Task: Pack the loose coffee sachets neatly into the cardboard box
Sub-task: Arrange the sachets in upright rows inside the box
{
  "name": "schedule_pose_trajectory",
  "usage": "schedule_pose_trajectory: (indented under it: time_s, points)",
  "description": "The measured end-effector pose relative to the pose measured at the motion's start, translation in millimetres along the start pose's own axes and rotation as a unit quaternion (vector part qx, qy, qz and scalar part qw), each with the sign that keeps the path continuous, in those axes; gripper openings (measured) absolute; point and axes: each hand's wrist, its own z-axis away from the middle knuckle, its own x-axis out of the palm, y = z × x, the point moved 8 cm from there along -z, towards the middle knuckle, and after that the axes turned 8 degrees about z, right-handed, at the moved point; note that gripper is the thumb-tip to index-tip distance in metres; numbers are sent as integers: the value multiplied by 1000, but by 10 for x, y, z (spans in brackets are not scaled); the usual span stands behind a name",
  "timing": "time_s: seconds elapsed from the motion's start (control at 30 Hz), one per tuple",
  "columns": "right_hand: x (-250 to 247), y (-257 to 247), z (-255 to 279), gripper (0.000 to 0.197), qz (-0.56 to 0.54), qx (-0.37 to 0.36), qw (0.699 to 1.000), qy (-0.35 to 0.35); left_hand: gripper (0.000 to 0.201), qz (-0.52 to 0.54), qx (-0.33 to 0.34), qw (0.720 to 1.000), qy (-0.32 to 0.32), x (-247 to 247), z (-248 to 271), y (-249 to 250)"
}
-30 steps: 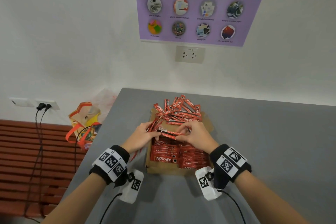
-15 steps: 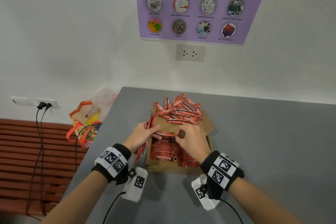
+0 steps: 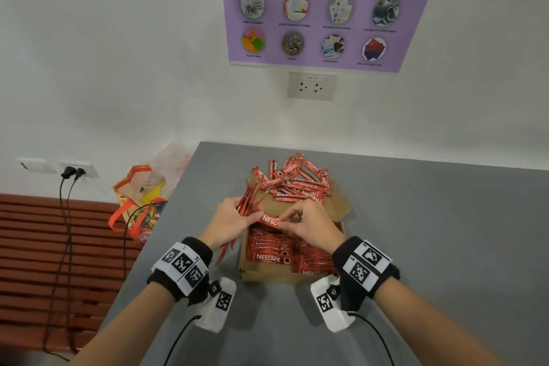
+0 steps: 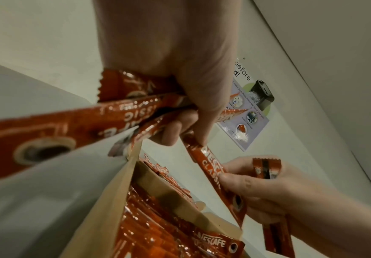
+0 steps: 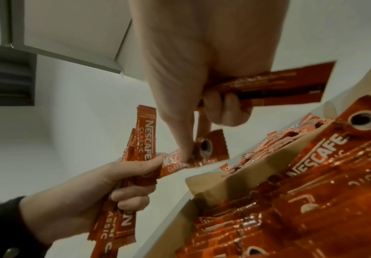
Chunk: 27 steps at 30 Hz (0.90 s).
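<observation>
My left hand (image 3: 230, 224) grips a bundle of sachets (image 3: 247, 205), squared for packing; my right hand (image 3: 312, 224) pinches one sachet (image 3: 271, 220) above the cardboard box (image 3: 267, 275) on the counter (image 3: 430, 246), adding it.

poster (image 3: 323, 12) cut off at top; small captions unreadable.

Bare forearms, and each one wears a black wristband (image 3: 181, 270) with white square-code tags, a white tagged camera block (image 3: 218, 303) and black cable (image 3: 181, 336) beneath.
</observation>
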Motion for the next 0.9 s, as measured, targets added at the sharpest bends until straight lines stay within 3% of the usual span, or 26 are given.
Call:
schedule_pose_trajectory:
  time_s: [0.1,0.17,0.3,0.43,0.53,0.9]
  points:
    - [217,-56,91,14,48,-10,995,-82,16,-60,14,994,94,-199,-59,-36]
    - [316,-119,158,11,95,-21,991,-97,12,-85,9,988,125,-265,-85,-71]
    - [444,-187,191,3,173,-26,980,-99,30,-179,-32,979,91,-177,-121,-229]
    - [519,-268,186,9,277,-49,956,-84,27,-250,-82,965,22,-32,-183,-429]
    - [532,-288,152,13,323,-56,941,-79,25,-265,-100,959,5,3,-196,-469]
    - [571,-221,81,18,332,-56,936,-106,26,-277,-101,955,10,-20,-224,-528]
